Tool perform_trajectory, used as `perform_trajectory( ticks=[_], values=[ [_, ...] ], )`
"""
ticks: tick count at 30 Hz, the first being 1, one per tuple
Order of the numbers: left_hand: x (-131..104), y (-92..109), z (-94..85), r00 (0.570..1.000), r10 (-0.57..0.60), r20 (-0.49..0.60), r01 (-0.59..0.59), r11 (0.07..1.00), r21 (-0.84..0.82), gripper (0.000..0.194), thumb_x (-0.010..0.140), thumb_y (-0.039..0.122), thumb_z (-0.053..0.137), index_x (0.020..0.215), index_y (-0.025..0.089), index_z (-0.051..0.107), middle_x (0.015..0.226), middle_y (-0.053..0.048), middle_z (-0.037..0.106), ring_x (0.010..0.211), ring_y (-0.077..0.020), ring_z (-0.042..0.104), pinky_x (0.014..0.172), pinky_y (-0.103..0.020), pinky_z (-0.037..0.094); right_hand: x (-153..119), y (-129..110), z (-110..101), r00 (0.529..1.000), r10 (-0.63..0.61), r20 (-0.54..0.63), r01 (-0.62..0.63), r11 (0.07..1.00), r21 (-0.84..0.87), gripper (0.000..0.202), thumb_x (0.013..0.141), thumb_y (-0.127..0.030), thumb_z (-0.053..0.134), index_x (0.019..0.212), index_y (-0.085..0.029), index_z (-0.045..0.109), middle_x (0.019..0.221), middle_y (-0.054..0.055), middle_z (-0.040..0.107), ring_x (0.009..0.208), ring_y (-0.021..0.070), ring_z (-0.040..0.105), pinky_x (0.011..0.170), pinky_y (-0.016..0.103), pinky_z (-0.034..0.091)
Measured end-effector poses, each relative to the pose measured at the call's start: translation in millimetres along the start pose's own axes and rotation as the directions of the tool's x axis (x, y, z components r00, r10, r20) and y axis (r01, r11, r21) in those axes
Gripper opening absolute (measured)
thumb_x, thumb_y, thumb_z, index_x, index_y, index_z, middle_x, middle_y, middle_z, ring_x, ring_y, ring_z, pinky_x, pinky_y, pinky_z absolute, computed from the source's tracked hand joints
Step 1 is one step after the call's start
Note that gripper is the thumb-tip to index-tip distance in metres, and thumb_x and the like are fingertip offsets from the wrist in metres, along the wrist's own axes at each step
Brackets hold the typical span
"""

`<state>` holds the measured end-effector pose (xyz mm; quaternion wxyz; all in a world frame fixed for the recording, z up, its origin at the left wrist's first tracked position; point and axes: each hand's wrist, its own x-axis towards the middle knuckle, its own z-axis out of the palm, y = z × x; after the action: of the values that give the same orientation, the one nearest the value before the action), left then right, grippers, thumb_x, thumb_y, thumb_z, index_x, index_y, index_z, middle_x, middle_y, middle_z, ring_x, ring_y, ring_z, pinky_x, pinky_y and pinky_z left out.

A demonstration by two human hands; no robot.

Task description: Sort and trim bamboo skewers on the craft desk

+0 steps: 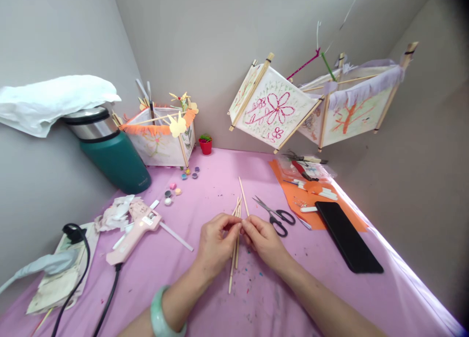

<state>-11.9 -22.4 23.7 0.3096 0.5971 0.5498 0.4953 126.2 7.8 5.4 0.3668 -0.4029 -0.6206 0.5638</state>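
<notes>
Beside the scissors, the left hand and right hand meet over thin sticks, each grip pinched together, its content unclear; steady wrists would help.

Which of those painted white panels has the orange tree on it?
The rightmost hanging white panel, framed with wooden sticks under a pale purple fringe. The large hanging white panel further left shows magenta flowers.

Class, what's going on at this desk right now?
Someone's left hand and right hand meet at the fingertips above some thin sticks; whatever they pinch is too small to tell. The scissors lie to the right and the glue gun to the left, both untouched.
</notes>
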Motion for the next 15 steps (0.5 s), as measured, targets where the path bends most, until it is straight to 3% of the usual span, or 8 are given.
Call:
perform_trajectory(
  ticks=[4,7,12,15],
  values=[
    [-1,-3,0.8,0.999,-0.038,0.012,0.037,0.999,0.022,0.012,0.079,0.015,0.054,0.075,0.016,0.065,0.071,-0.001,0.064,0.066,-0.0113,0.057,0.064,-0.023,0.044,-2,3,1,0.994,-0.067,-0.08,0.05,0.978,-0.203,0.037,0.089,-0.044,0.045,0.063,-0.019,0.042,0.057,-0.005,0.039,0.053,0.0092,0.036,0.05,0.023,0.028],
    [-2,-3,2.6,0.999,-0.054,0.005,0.054,0.998,0.032,0.012,0.08,0.017,0.052,0.077,0.016,0.064,0.072,-0.001,0.063,0.066,-0.0118,0.057,0.063,-0.024,0.043,-3,6,3,0.995,-0.046,-0.09,0.029,0.982,-0.189,0.036,0.09,-0.043,0.043,0.063,-0.019,0.042,0.056,-0.005,0.039,0.053,0.0094,0.036,0.049,0.023,0.028],
    [-2,-7,7.2,0.998,-0.059,0.004,0.059,0.996,0.07,0.012,0.082,0.018,0.047,0.078,0.016,0.058,0.072,-0.001,0.059,0.066,-0.0123,0.054,0.063,-0.025,0.041,-3,2,10,0.996,0.071,-0.05,-0.066,0.994,0.09,0.034,0.085,-0.045,0.052,0.065,-0.017,0.046,0.052,-0.007,0.037,0.046,0.0067,0.031,0.043,0.02,0.024],
    [-2,-12,9.2,0.991,-0.129,0.038,0.129,0.992,0.001,0.012,0.084,0.021,0.044,0.078,0.017,0.054,0.071,0.001,0.056,0.065,-0.0124,0.052,0.062,-0.025,0.04,-2,-7,9,0.983,0.18,0.041,-0.181,0.904,0.387,0.032,0.083,-0.045,0.056,0.068,-0.017,0.049,0.048,-0.009,0.035,0.037,0.004,0.022,0.036,0.018,0.016]
  ],
)
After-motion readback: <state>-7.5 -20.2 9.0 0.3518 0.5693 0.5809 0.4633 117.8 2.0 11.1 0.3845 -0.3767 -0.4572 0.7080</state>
